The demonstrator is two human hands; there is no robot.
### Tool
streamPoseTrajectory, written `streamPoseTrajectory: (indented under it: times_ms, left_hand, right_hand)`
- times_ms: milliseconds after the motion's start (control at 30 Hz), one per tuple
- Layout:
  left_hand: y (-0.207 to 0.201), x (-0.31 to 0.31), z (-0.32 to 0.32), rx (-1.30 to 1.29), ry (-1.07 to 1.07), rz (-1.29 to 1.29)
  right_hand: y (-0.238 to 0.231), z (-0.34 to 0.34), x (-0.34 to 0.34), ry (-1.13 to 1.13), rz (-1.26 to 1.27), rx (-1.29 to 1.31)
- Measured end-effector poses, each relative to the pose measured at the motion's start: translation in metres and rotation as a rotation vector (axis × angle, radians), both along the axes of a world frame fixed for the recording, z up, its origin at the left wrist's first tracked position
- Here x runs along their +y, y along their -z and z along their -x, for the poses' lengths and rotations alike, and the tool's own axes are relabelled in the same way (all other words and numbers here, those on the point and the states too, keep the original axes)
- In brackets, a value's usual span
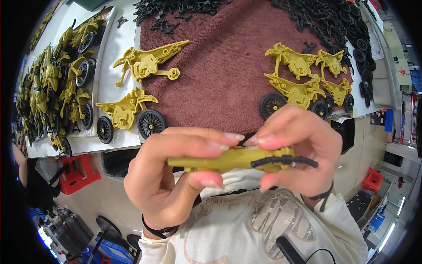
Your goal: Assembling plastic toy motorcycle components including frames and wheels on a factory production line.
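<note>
"Where's the yellow toy motorcycle body?"

"Just off centre, toward five o'clock, above the wearer's lap. Both hands grip it: the left hand pinches the tail between fingers and thumb, the right hand the front, by the black handlebar."

"Why from both ends?"

"Probably to steady it and press evenly along its seam."

"And the brown towel on the table?"

"Likely stops parts sliding. Yellow half-shells sit open side up at two o'clock, seemingly so their insides are easy to reach; more lie at ten. The heap of yellow-and-black motorcycles at nine to ten seems kept apart from loose pieces."

"Any brands or labels?"

"I can't make out any on the body. The cream shirt at six o'clock carries stylised lettering, upside down and partly hidden."
</note>
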State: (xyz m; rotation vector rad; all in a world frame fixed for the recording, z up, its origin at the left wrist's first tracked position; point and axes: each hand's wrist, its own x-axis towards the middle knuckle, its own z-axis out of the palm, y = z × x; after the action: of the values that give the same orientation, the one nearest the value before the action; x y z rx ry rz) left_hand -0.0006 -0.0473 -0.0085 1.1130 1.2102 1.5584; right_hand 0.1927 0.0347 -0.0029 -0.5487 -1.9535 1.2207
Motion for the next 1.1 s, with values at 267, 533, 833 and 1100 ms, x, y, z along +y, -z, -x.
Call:
streamPoseTrajectory:
  times_ms: [267, 533, 833, 1100]
  left_hand:
    - [-0.002, 0.005, -0.003, -0.110, 0.028, 0.152]
    - [0.022, 0.001, -0.012, 0.038, 0.007, -0.083]
    - [0.026, -0.001, -0.021, -0.081, -0.116, -0.220]
    - [0.024, 0.001, -0.012, 0.194, -0.061, -0.287]
  right_hand:
    - [-0.010, -0.001, -0.002, -0.017, 0.701, 0.063]
    - [0.004, 0.004, -0.011, -0.028, 1.017, 0.349]
    - [0.013, 0.019, -0.005, -0.011, 0.260, 0.169]
    - [0.001, 0.019, -0.012, 0.050, -0.051, -0.056]
